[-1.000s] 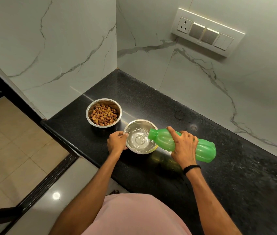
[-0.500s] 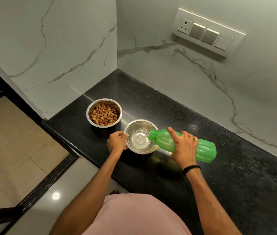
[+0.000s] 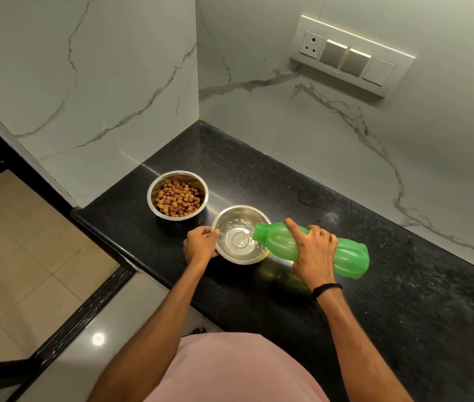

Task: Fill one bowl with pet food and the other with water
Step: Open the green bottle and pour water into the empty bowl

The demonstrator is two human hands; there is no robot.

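Two steel bowls stand on the black counter (image 3: 259, 175). The far-left bowl (image 3: 154, 207) holds brown kibble (image 3: 178, 197). The nearer bowl (image 3: 241, 213) has water in its bottom, rippling. My left hand (image 3: 201, 245) grips this bowl's left rim. My right hand (image 3: 312, 250) holds a green plastic bottle (image 3: 349, 256) tipped on its side, with the open mouth over the bowl's right edge and a thin stream of water running into the bowl.
White marble walls meet in a corner behind the bowls. A switch panel (image 3: 351, 55) sits on the right wall. The counter's front edge drops to a tiled floor (image 3: 21, 250) on the left. The counter stretches to the right.
The bottle stays tipped and both hands hold their places; the water in the near bowl keeps rippling and looks slightly deeper.
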